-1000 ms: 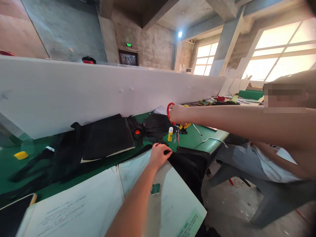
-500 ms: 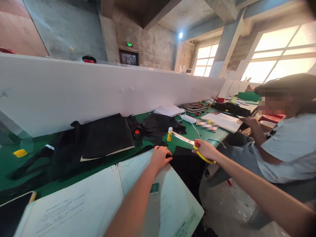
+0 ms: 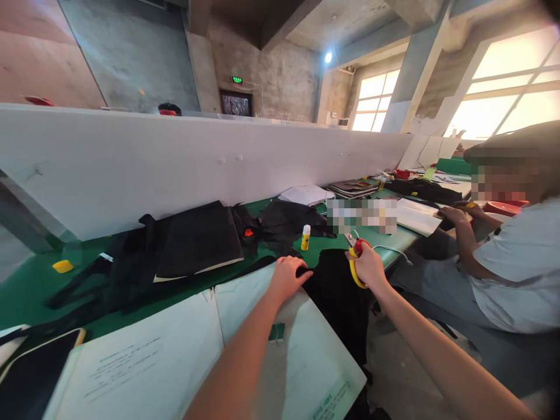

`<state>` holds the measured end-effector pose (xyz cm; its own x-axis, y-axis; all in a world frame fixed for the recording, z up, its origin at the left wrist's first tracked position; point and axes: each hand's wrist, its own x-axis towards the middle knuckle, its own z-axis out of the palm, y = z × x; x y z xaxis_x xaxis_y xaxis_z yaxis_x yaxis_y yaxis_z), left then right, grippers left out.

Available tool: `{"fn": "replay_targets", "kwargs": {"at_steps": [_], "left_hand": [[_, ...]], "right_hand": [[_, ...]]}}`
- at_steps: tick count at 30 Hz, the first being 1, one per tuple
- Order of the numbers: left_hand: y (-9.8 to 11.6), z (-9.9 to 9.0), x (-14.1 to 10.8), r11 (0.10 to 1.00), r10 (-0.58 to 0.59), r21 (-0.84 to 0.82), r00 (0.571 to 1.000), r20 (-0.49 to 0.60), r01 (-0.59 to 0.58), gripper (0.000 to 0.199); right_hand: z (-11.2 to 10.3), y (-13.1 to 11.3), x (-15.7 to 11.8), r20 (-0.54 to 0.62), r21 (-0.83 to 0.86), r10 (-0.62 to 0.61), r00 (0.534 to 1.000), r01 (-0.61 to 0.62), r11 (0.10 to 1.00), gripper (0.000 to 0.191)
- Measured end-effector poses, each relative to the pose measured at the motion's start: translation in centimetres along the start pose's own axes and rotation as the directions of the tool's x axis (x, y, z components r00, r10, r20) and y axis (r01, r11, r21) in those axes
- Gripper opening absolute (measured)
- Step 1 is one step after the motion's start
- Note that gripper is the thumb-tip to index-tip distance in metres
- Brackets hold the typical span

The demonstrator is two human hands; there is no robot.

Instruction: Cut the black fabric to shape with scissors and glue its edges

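Over the green table (image 3: 30, 291), the right grip (image 3: 370, 265) grasps scissors (image 3: 352, 267) by their handles near black cloth (image 3: 339, 291); the left grip (image 3: 286, 277) lies on an open book (image 3: 179, 332), its hold unclear.

White partition (image 3: 196, 151), lit green sign (image 3: 237, 80) above dark doorway (image 3: 237, 104), bright windows (image 3: 492, 90), glowing lamp (image 3: 328, 57), seated co-worker (image 3: 516, 274)

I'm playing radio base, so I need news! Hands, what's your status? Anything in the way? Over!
Left hand on open book. Right hand gripping scissors. Black cloth between the hands. Glue stick standing just beyond, touching neither.
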<state>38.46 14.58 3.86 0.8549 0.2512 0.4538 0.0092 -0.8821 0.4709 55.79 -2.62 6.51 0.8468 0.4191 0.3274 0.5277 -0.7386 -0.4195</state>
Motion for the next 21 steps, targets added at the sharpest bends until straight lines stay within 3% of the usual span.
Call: {"fn": "replay_targets", "kwargs": {"at_steps": [4, 7, 11, 14, 21], "left_hand": [[0.7, -0.3, 0.5, 0.999, -0.018, -0.052, 0.993, -0.115, 0.012, 0.014], [1.2, -0.6, 0.6, 0.999, -0.014, -0.05, 0.984, -0.18, 0.005, 0.012], [1.0, -0.3, 0.5, 1.0, -0.011, 0.005, 0.992, -0.127, 0.011, 0.013], [0.3, 0.2, 0.2, 0.999, -0.036, 0.039, 0.998, -0.042, 0.038, 0.015], [-0.4, 0.8, -0.1, 0.998, -0.017, 0.061, 0.999, 0.046, 0.014, 0.014]], "right_hand": [[-1.8, -1.9, 1.6, -0.226, -0.02, -0.027, 0.974, 0.023, 1.0, 0.019], [-3.0, -3.2, 2.5, -0.289, -0.061, -0.119, 0.95, 0.106, 0.992, 0.019], [-2.8, -3.9, 2.7, -0.103, -0.131, -0.211, 0.972, 0.197, 0.972, 0.021], [-1.3, -3.2, 2.1, 0.048, -0.154, -0.141, 0.989, 0.147, 0.977, 0.023], [1.6, -1.3, 0.4, 0.108, -0.043, -0.085, 0.991, 0.09, 0.995, 0.022]]}}
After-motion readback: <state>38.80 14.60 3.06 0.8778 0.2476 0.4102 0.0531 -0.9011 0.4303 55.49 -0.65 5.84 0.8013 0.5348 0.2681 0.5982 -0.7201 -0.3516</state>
